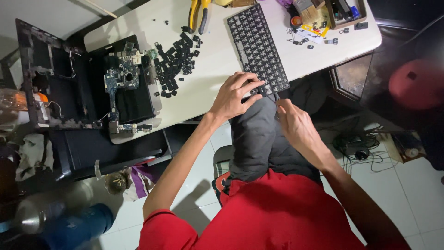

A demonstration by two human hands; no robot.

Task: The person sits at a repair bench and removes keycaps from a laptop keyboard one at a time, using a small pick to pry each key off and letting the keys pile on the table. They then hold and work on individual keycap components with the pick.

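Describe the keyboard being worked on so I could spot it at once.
On the white table, look at the near edge where both hands meet. The stripped keyboard lies there slantwise, a dark slab with bare key sockets, unlike the loose black keycaps heaped to its left.
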